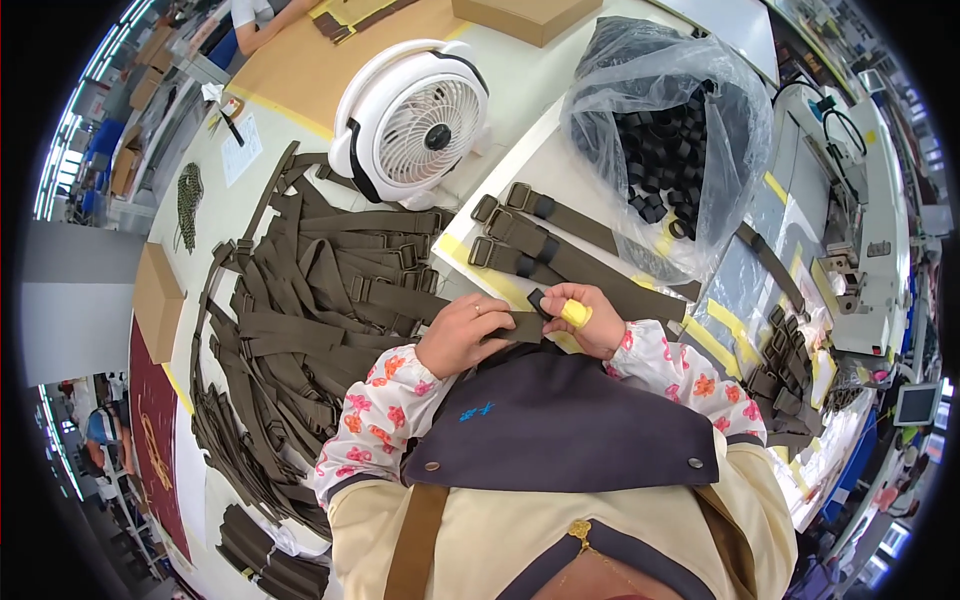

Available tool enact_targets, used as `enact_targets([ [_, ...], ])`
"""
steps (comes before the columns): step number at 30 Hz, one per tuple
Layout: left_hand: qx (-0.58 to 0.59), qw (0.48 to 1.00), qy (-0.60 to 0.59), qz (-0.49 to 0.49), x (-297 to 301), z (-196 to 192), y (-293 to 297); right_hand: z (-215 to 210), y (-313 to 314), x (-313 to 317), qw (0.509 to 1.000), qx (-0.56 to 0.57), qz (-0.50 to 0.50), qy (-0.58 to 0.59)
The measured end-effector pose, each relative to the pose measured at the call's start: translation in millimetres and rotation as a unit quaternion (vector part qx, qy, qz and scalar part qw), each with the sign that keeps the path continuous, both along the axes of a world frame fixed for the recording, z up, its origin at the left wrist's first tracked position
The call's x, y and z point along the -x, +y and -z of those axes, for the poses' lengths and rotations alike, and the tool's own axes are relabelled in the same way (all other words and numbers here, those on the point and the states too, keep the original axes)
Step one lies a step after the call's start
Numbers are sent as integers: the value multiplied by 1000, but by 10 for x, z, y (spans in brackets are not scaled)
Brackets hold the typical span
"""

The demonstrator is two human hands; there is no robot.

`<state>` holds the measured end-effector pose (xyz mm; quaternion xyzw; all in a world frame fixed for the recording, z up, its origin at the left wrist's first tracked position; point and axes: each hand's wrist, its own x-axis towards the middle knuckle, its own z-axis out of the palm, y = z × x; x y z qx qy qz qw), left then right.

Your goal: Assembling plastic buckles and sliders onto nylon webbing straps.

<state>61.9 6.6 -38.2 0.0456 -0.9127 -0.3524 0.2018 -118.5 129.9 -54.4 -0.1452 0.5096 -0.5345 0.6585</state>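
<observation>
My left hand (463, 335) is closed around the end of an olive webbing strap (524, 328), just in front of my dark apron. In my right hand (592, 322) a small black loop (538, 303) is pinched beside that strap end; whether the strap passes into it I cannot tell. Yellow tape (575, 313) wraps one finger of the right hand. Beyond my hands, several olive straps with metal buckles (483, 250) and black loops lie side by side on a white board. A large heap of similar buckled straps (300, 255) spreads to the left.
A clear plastic bag (600, 110) holds many black loops (665, 150) at the back right. A white fan (410, 125) stands behind the heap. On the right are a sewing machine (872, 220) and more straps (785, 375). Another person's arm (270, 28) rests at the far left.
</observation>
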Motion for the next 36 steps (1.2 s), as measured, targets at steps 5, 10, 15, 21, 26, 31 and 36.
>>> enact_targets([
  [5,26,996,66,-57,40,-24,15,-48,56,107,997,-6,25,-78],
  [10,125,990,46,-40,119,-107,57,-126,95,10,999,-16,-4,-51],
  [15,147,986,48,-61,150,-148,176,-164,114,-28,994,-33,1,-105],
  [21,149,985,45,-70,163,-89,289,-131,215,-13,986,-43,-50,-156],
  [26,109,992,30,-51,208,-72,358,-170,184,-91,981,-34,-87,-168],
  [31,-180,980,-56,-61,174,-211,284,-163,184,4,980,16,-194,-35],
  [36,-149,973,-173,-18,200,-319,186,-218,300,226,953,92,-215,192],
])
